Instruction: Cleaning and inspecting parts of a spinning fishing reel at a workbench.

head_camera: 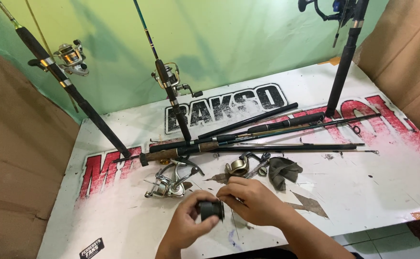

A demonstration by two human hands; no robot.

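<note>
My left hand [187, 224] grips a small dark cylindrical reel spool [211, 210] near the table's front edge. My right hand [253, 200] touches the spool from the right, fingers pinched at its rim. Just beyond the hands lies a silver spinning reel body [168, 184] on its side. To its right sits a brass-coloured reel part [239, 167], with a crumpled grey cloth [284, 171] beside it.
Several fishing rod sections [267, 136] lie across the white table [363, 187] with red and black lettering. Three rods with reels lean against the green wall: left [71, 57], middle [170, 79], right [345, 62]. Cardboard sheets [18, 158] flank both sides.
</note>
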